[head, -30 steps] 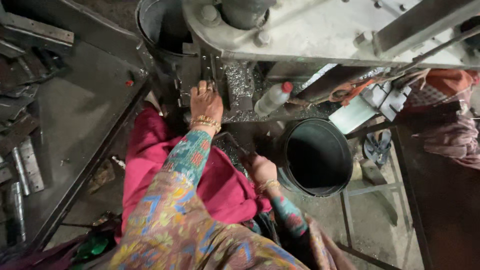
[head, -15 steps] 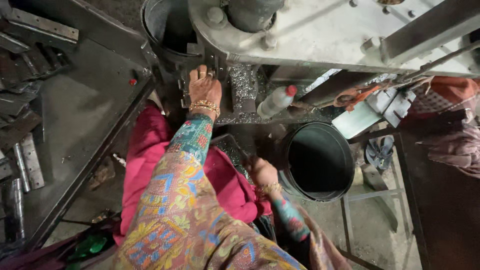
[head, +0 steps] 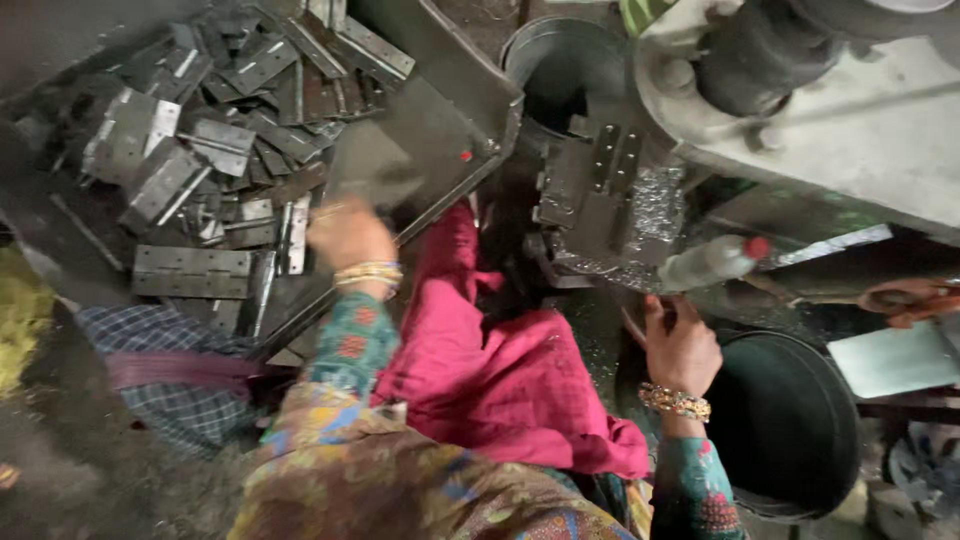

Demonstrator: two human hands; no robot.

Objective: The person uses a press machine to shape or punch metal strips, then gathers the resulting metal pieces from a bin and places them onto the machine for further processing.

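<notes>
My left hand (head: 347, 234) is blurred and hovers over the near edge of a dark metal tray (head: 420, 150). The tray holds a heap of flat grey hinge plates (head: 190, 150). Whether the fingers grip a plate is unclear. My right hand (head: 680, 345) is raised beside the base of a grey press machine (head: 850, 120), fingers curled, just below a plastic bottle with a red cap (head: 712, 262). A perforated hinge plate (head: 600, 180) lies on the press die.
A pink cloth (head: 500, 370) covers my lap. A black bucket (head: 790, 425) stands at my right. A round metal bin (head: 560, 55) sits behind the die. A checked cloth (head: 170, 385) lies low on the left. Shiny metal scraps (head: 655, 205) lie by the die.
My left hand has left the press die and swung left to the tray of hinge plates. My right hand has risen from my lap toward the press base. The view has turned left.
</notes>
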